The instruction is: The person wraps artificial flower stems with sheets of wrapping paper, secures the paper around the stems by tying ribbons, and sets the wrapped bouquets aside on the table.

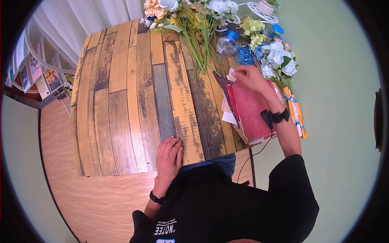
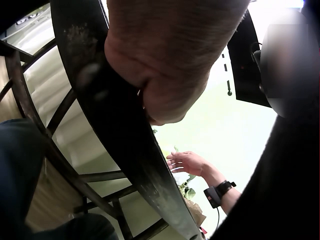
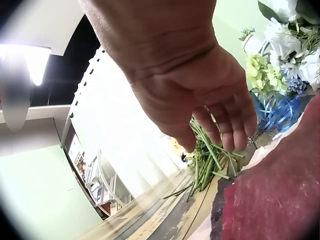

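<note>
Your right hand [image 1: 251, 77], fingers loosely parted, hangs over the red paper [image 1: 254, 103] on the tabletop [image 1: 121, 121]; your left hand [image 1: 169, 157] rests relaxed at its edge. Your wrist cable [image 1: 272, 134] could snag and drag sheets askew.

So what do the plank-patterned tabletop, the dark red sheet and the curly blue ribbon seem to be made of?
The plank-patterned tabletop: wood or wood-look laminate, with a slight sheen, since light glares off it. The dark red sheet: probably paper, its mottled surface fairly matte, though coated fabric is possible. The curly blue ribbon: likely glossy plastic, judging by its bright highlights.
</note>
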Available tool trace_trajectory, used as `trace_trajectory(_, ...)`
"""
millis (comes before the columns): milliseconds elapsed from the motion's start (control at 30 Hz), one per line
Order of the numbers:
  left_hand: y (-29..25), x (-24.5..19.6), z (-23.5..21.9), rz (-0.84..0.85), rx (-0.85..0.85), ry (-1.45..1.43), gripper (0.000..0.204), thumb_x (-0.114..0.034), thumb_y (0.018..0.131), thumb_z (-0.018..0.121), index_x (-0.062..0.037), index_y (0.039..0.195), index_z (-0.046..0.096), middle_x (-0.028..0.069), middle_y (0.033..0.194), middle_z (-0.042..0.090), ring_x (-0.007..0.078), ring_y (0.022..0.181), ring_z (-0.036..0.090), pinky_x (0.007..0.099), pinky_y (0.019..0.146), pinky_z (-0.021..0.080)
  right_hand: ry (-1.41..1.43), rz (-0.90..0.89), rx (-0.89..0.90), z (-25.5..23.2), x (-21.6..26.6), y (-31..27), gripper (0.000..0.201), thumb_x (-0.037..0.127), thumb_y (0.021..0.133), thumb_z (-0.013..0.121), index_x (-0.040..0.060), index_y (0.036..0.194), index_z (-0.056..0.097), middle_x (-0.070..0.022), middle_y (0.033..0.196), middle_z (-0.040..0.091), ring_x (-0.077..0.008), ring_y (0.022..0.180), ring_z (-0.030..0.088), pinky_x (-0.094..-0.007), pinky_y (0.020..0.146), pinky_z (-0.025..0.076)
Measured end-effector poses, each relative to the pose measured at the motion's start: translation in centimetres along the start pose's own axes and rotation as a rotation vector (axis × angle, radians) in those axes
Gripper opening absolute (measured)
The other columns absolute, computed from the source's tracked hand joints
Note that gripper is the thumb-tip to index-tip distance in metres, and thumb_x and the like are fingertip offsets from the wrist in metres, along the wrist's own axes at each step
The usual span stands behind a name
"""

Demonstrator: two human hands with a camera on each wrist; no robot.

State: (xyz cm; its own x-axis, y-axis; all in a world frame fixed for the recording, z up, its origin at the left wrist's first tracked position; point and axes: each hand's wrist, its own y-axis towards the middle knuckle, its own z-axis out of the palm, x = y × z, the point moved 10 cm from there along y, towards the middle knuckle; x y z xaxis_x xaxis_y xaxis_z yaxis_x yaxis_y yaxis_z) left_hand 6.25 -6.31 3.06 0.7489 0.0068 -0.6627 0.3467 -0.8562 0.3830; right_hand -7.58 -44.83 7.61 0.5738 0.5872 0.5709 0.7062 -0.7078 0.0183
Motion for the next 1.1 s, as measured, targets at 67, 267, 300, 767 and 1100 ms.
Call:
trace_trajectory(67, 0.1, -0.1, -0.1, 0.0, -0.005, 0.011, 0.023, -0.003, 0.087, 0.07, 0.002, 0.109, 0.067, 0.0144, 0.118, 0.064, 0.0349, 0.118, 0.059, 0.0445, 0.1, 0.047, -0.024, 0.01, 0.002, 0.1, -0.3, 2.8, 0.036, 0.035, 0.09, 0.071, -0.0013, 0.095, 0.074, -0.015, 0.075, 0.07, -0.023, 0.07, 0.068, -0.0363, 0.069, 0.052)
trace_trajectory(267, 0.2, -0.3, -0.1, 0.004, -0.015, 0.027, 0.022, -0.003, 0.087, 0.07, 0.0025, 0.109, 0.067, 0.0142, 0.117, 0.064, 0.0339, 0.117, 0.06, 0.0451, 0.1, 0.047, -0.195, -0.028, -0.053, 1.0, 1.3, 11.2, 0.036, 0.038, 0.088, 0.071, 0.0033, 0.095, 0.076, -0.0179, 0.08, 0.072, -0.0296, 0.074, 0.071, -0.04, 0.071, 0.054)
trace_trajectory(300, 0.2, -0.2, -0.1, 0.004, -0.017, 0.026, 0.023, -0.003, 0.087, 0.07, 0.0024, 0.109, 0.067, 0.0142, 0.117, 0.064, 0.0338, 0.117, 0.06, 0.0452, 0.1, 0.047, -0.251, -0.022, -0.093, 1.1, 1.5, 12.4, 0.037, 0.04, 0.087, 0.07, 0.0041, 0.094, 0.077, -0.0182, 0.082, 0.072, -0.0321, 0.078, 0.071, -0.0421, 0.072, 0.055)
trace_trajectory(767, 0.2, -0.1, -0.2, -0.006, -0.002, 0.015, 0.026, -0.003, 0.086, 0.069, 0.0027, 0.111, 0.065, 0.0145, 0.118, 0.064, 0.0333, 0.118, 0.058, 0.0467, 0.103, 0.045, -0.496, 0.133, -0.247, 4.6, 2.4, 15.9, 0.052, 0.054, 0.084, 0.07, 0.0037, 0.096, 0.074, -0.0206, 0.092, 0.073, -0.0405, 0.089, 0.07, -0.0505, 0.081, 0.054)
trace_trajectory(1100, 0.3, 0.0, -0.2, -0.013, 0.006, 0.007, 0.027, -0.003, 0.086, 0.069, 0.0026, 0.111, 0.065, 0.0146, 0.118, 0.064, 0.0332, 0.119, 0.058, 0.047, 0.104, 0.045, -0.336, 0.078, -0.172, 3.7, 0.7, 18.2, 0.038, 0.037, 0.089, 0.065, 0.0005, 0.079, 0.073, -0.0161, 0.064, 0.068, -0.0307, 0.062, 0.07, -0.043, 0.065, 0.056)
